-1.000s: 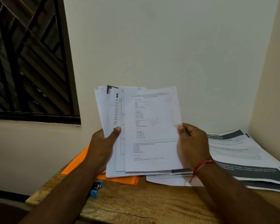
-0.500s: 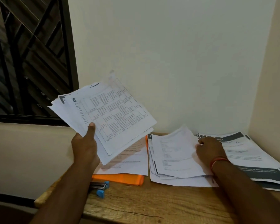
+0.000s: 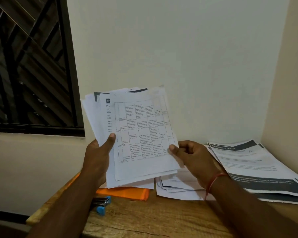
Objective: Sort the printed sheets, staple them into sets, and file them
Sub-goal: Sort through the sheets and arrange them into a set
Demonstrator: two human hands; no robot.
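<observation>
Fingers [image 3: 172, 148] of the right hand [image 3: 194, 157] pinched the table-printed top sheet [image 3: 141, 134] of the fanned stack [image 3: 100, 117] gripped by the left hand [image 3: 96, 155] above the desk's [image 3: 144, 219] left edge; sorting step, judged; next move likely needed matching it to a pile [image 3: 248, 160] in the right back corner.

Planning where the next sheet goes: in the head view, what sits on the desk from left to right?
On the desk: blue stapler → orange folder → loose white sheets → dark-banded printouts. Above them, left hand and right hand hold the sheet stack.
</observation>
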